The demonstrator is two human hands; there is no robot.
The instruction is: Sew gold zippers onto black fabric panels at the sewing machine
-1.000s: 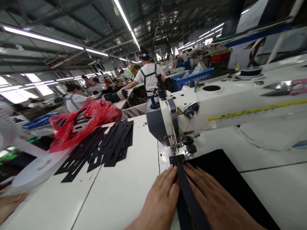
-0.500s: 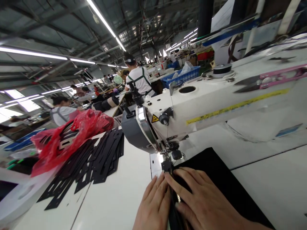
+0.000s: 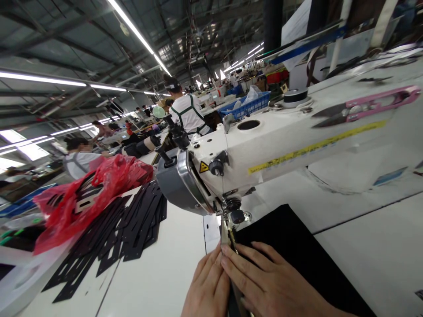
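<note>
A black fabric panel [image 3: 280, 229] lies under the head of a white sewing machine [image 3: 231, 147]. Along its left edge runs a zipper with gold teeth [image 3: 233, 239], leading up to the presser foot [image 3: 225, 216]. My left hand [image 3: 209, 284] lies flat over the left side of this edge, fingers stretched forward. Beside it, my right hand [image 3: 269, 279] rests on the zipper and panel with fingers extended and slightly spread. Both sets of fingertips meet just in front of the foot, near a narrow pale strip [image 3: 224, 235]. The right thumb is mostly hidden.
Several black slotted strips [image 3: 142, 224] lie on the table left of the machine, beside a red plastic bag [image 3: 109, 180]. Pink-handled snips [image 3: 363, 105] and a black bobbin [image 3: 295, 97] sit on the machine arm. Behind are a blue crate [image 3: 247, 105] and people.
The strip just in front of the presser foot looked dark before and is pale now. My fingertips sit slightly lower, and the whole view has shifted a little.
</note>
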